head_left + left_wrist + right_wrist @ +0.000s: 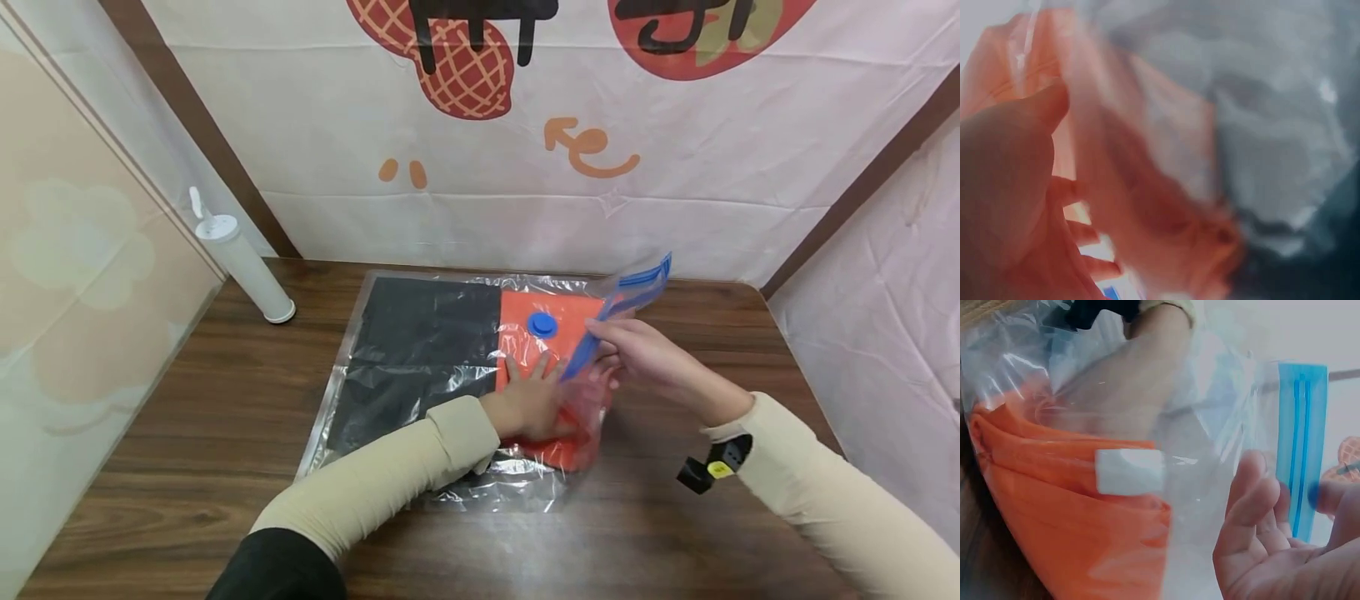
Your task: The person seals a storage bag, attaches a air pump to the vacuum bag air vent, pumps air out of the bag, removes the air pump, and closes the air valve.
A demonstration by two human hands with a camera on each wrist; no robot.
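A clear vacuum storage bag (517,492) with a round blue valve (542,325) lies flat on the table. It contains folded black cloth (420,333) on the left and folded orange cloth (517,300) on the right. My left hand (534,407) rests on the orange cloth with fingers spread; the right wrist view shows that forearm (1160,362) through the plastic. At the bag's raised right end, my right hand (637,354) pinches the blue zip strip (1300,425) between thumb and fingers. A white label (1129,472) shows by the orange cloth in the right wrist view.
A white hand pump (247,271) stands at the table's back left corner. Behind the wooden table (675,533) hangs a printed cloth backdrop (315,150), close to the bag's far edge. Fabric panels flank both sides.
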